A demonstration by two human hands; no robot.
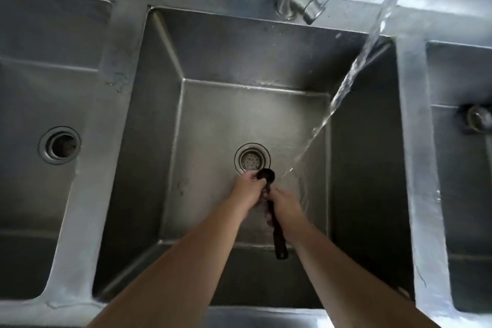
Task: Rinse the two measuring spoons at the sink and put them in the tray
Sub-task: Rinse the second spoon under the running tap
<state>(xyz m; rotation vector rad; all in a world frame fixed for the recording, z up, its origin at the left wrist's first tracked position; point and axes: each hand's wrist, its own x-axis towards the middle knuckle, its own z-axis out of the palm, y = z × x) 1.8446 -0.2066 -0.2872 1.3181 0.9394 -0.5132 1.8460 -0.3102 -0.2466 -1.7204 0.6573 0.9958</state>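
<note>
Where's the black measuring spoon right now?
In the head view, low in the middle basin: the black measuring spoon is held by both hands, bowl beside the drain strainer, just left of the water stream.

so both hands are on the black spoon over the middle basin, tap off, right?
Not quite: the tap is running. The head view shows a water stream falling into the middle basin beside the black spoon, held by the left hand and right hand.

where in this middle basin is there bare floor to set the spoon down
Bare floor lies left of the drain, toward the basin's left wall, and behind it up to the back wall. It is crowded just right of the drain, where both hands hold the black spoon beside the water stream.
</note>
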